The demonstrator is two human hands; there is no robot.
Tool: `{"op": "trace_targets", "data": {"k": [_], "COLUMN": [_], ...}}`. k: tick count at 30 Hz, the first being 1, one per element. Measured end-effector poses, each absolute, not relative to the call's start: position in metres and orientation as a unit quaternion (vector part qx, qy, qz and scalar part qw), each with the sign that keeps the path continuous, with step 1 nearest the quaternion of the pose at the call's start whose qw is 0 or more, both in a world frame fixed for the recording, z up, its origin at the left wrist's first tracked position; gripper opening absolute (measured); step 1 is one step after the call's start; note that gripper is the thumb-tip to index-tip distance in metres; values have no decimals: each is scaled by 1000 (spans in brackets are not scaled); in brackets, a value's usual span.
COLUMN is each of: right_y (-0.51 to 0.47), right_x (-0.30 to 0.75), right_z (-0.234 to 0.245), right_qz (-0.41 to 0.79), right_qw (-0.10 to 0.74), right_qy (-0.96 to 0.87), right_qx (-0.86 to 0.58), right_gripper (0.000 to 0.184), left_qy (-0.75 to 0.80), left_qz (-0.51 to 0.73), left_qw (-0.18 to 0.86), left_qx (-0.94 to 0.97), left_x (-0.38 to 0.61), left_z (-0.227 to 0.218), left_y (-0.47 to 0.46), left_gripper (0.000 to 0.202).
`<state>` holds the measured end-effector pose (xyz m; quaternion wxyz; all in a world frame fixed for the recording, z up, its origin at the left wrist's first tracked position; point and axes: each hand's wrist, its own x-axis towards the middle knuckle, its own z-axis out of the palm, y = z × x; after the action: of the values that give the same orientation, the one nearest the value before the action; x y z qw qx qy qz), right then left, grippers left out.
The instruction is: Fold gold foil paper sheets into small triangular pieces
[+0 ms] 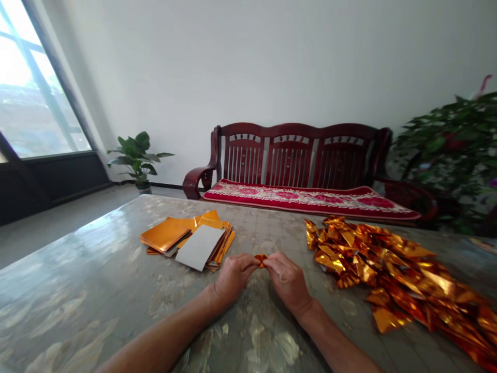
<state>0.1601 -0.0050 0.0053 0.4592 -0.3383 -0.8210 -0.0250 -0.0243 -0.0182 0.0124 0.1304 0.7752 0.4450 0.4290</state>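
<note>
A small folded piece of gold foil paper point(261, 260) is pinched between my two hands, just above the table. My left hand point(235, 277) is closed on its left end, fingertips pressed together. On the other end, my right hand point(288, 280) grips with thumb and fingers; most of the piece is hidden by the fingers. Left of my hands lies a loose stack of flat gold foil sheets point(166, 234), with a pale grey sheet point(201, 247) face up on it. To the right spreads a large heap of folded gold foil pieces point(392, 264), shiny and pointed.
The table point(116, 290) has a glossy, floral-patterned cover. Behind it stands a dark red wooden bench point(289, 155) with a red floral cushion point(310, 199). A potted plant point(137, 155) is at the far left by the window, and a leafy plant point(458, 150) at the right.
</note>
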Motion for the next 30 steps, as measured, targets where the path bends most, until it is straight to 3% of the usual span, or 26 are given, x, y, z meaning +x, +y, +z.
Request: {"op": "trace_targets", "data": {"k": [6, 14, 24, 30], "right_y": [-7, -14, -16, -21], "right_x": [159, 151, 142, 135], "right_z": [6, 4, 3, 5], "right_qz": [-65, -139, -64, -102], "right_qw": [431, 341, 382, 370], "right_qy": [-831, -838, -825, -815], "right_qx": [-346, -402, -413, -434], "right_gripper": [24, 29, 27, 29], "left_qy": [451, 479, 500, 511], "left_qz": [457, 376, 423, 418], "left_qw": [121, 101, 119, 97], "left_qx": [757, 787, 746, 745], "left_x": [-21, -20, -18, -17], "left_z": [-1, 4, 3, 6], "left_y": [-17, -19, -16, -18], "left_gripper": [16, 19, 17, 16]}}
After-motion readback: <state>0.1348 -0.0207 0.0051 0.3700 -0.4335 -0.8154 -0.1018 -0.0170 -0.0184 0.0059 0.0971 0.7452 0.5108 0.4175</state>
